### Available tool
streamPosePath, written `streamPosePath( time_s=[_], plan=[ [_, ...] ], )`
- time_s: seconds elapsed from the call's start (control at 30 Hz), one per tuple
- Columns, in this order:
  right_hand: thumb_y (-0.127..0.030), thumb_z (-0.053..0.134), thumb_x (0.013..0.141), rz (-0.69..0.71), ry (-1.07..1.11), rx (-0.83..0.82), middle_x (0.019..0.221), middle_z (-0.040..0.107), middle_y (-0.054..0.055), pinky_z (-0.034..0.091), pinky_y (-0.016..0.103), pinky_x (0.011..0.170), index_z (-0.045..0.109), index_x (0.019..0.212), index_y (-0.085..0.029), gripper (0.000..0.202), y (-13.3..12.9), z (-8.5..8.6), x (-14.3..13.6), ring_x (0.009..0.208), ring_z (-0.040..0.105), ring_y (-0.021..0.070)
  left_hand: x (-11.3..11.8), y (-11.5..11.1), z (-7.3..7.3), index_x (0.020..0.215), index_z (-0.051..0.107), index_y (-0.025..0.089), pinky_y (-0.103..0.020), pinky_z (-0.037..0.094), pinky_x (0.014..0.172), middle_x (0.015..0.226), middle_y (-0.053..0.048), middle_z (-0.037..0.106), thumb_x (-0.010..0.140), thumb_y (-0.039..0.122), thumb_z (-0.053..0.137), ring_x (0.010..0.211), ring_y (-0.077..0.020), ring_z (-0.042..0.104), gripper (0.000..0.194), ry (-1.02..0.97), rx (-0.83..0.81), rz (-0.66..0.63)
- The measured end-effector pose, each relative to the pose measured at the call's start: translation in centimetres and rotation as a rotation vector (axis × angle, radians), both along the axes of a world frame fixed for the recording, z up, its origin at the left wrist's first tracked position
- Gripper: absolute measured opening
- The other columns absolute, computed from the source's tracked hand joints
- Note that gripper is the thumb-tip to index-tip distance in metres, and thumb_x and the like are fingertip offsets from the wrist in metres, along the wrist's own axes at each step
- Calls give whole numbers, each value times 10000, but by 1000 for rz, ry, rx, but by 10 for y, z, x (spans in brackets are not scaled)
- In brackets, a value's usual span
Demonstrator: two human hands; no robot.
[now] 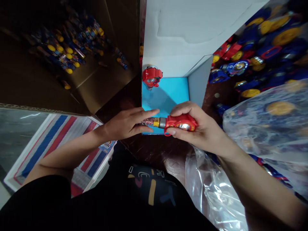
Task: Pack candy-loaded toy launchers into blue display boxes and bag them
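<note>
My right hand (pixel 197 128) is closed around a red toy (pixel 181 123) with a silver disc and a grey neck. A clear tube (pixel 150 122) with colourful contents and a yellow end meets that neck. The fingers of my left hand (pixel 130 123) lie on either side of the tube, pinching its far end. Both hands are over the near edge of a white box with a bright blue bottom (pixel 166 93). Another red toy (pixel 152 77) stands at the left side of this box.
At the upper left, a cardboard box (pixel 103 86) holds many small yellow-capped tubes (pixel 69 56). Blue and red toys (pixel 237 67) are piled on the right, beside clear plastic bags (pixel 269 118). A striped bag (pixel 53 138) lies at the lower left.
</note>
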State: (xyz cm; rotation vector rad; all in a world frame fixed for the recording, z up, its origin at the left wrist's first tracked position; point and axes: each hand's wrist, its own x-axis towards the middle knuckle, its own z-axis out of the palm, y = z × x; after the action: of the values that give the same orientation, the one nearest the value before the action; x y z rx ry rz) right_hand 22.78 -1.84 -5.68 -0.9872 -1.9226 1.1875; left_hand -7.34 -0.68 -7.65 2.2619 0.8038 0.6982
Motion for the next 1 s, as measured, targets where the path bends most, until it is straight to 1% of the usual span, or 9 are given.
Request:
streamPosePath(
  time_s=[0.13,0.2,0.27,0.4,0.47,0.57,0.7,0.83,1.0],
  plan=[
    [-320,852,941,67,-253,474,1284,674,98,675,381,909,657,1316,-294,423,-2,9,9,1196,713,257,-5,4,16,1518,655,132,-227,564,731,944,-53,788,1093,598,632,829,-167,745,631,-37,-617,-96],
    [-317,831,957,94,-314,497,1333,667,103,676,370,903,670,1304,-294,383,-5,11,9,1231,711,265,-2,3,20,1346,744,134,-218,536,712,900,-40,775,1156,501,521,790,-142,721,469,-35,-677,-147],
    [-382,838,954,32,-243,285,1217,707,87,684,355,839,663,1222,-269,340,-10,12,3,1109,745,239,1,-1,20,1223,764,148,-239,541,760,952,-51,784,1169,442,507,838,-148,723,395,-9,-442,-110],
    [-641,787,940,-96,24,-598,818,678,7,591,309,468,593,1148,-224,505,-12,11,-16,614,658,161,5,-6,7,1328,681,156,-316,531,806,924,-44,757,1135,455,621,821,-186,677,361,85,424,34],
    [-707,810,884,-113,49,-736,801,667,-1,569,317,426,596,1139,-219,590,-7,11,-18,577,634,160,4,-5,-3,1419,627,164,-333,524,816,928,-30,755,1111,448,674,810,-193,665,422,102,634,69],
    [-618,869,869,-180,-102,-234,975,714,53,665,362,670,649,1111,-227,510,11,13,-9,786,717,193,9,-7,-26,1658,433,195,-426,525,1091,1354,-144,737,1040,635,706,1214,-282,700,806,17,519,244],
    [-491,782,989,-97,-522,487,1272,712,145,629,428,932,724,1250,-229,375,48,14,3,1124,721,280,33,-28,-75,1793,-14,121,-607,350,1318,1791,-329,243,878,928,649,1659,-483,325,1388,-35,147,518],
    [-380,720,1017,155,-873,593,1364,702,133,450,317,617,748,1283,-211,316,75,17,-10,935,704,241,58,-46,-114,1786,-95,154,-621,376,1294,1780,-338,265,1014,816,566,1647,-475,365,1213,37,-14,611],
    [-283,781,912,467,-977,574,1141,749,59,247,312,530,792,1148,-260,238,77,12,-41,705,625,164,67,-51,-125,1786,-14,153,-626,352,1314,1758,-326,333,1074,763,480,1615,-439,431,1060,83,-18,677]
  ],
)
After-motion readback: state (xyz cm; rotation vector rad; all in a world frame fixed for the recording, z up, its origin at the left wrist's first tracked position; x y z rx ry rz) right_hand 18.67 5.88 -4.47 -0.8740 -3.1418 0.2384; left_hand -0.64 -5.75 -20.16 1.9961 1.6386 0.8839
